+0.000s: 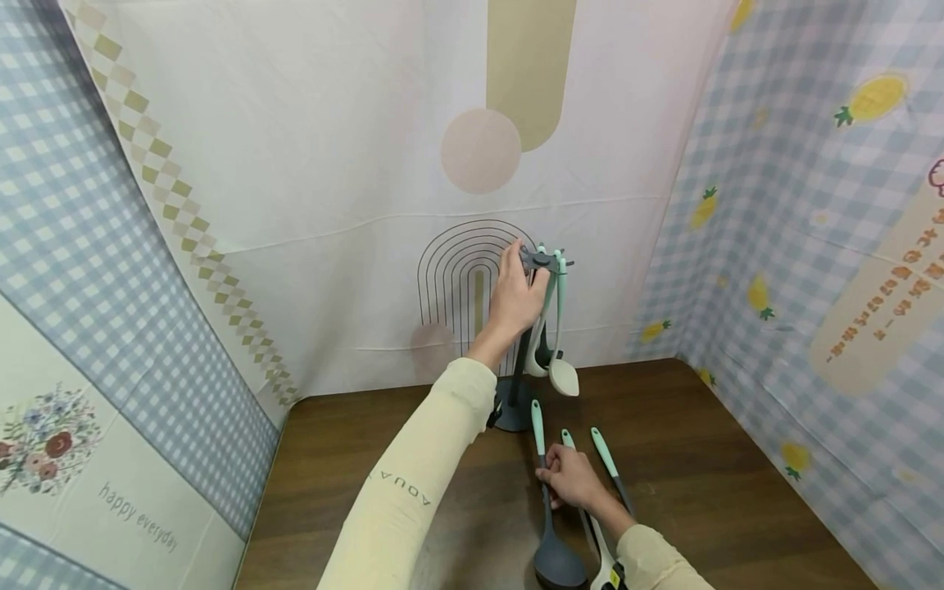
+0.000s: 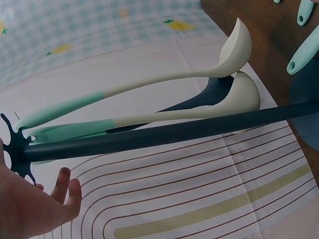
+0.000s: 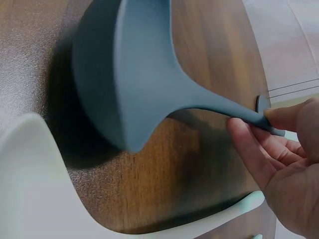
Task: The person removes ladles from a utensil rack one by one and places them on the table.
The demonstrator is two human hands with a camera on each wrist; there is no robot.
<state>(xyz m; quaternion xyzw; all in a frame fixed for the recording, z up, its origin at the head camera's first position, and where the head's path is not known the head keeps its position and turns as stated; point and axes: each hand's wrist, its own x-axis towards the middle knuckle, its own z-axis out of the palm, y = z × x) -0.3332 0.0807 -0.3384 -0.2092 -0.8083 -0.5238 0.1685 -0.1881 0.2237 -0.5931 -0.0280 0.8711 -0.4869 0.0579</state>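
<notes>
My right hand (image 1: pixel 574 478) pinches the shaft of a dark grey ladle (image 1: pixel 558 561) with a mint handle end, over the table. In the right wrist view, thumb and fingertips meet on the ladle (image 3: pixel 144 64) near its handle. My left hand (image 1: pixel 512 299) is at the top of a dark utensil stand (image 1: pixel 521 369), thumb and forefinger on its hooked top; the other fingers are loosely bent in the left wrist view. From the hooks hang two cream ladles (image 2: pixel 238 47) with mint handles and a dark utensil (image 2: pixel 214 92), partly hidden behind them.
On the wooden table (image 1: pixel 347 475), a cream utensil (image 1: pixel 603 557) with a mint handle lies beside the ladle, partly under my right hand. Another mint-handled utensil (image 1: pixel 603 451) lies to its right, its far end hidden by my forearm. Patterned cloths (image 1: pixel 310 164) hang behind and at both sides.
</notes>
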